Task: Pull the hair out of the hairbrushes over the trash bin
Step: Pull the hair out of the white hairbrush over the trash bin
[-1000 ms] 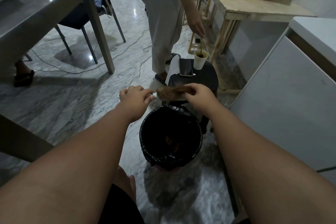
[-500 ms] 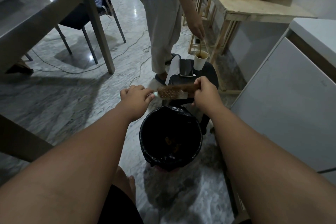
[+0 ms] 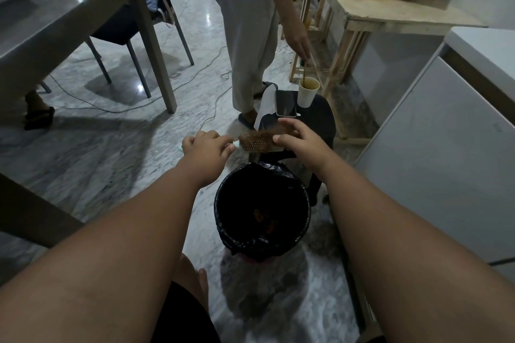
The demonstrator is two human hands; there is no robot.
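A hairbrush (image 3: 256, 140) matted with brown hair is held level above the far rim of the black-lined trash bin (image 3: 223, 220). My left hand (image 3: 207, 147) grips its pale handle end in a fist. My right hand (image 3: 299, 138) lies over the brush's right end, fingers curled onto the brown hair there. Brown clumps lie at the bottom of the bin.
A dark stool (image 3: 320, 120) behind the bin carries a phone (image 3: 285, 104) and a paper cup (image 3: 308, 92). A person (image 3: 248, 36) stands there with chopsticks in the cup. A grey table (image 3: 69, 22) is left, a wooden table (image 3: 376, 3) and white cabinet (image 3: 446, 147) right.
My right hand slid along the brush, lifted off its right end, then came back down onto the hair. The left hand and brush stayed nearly still.
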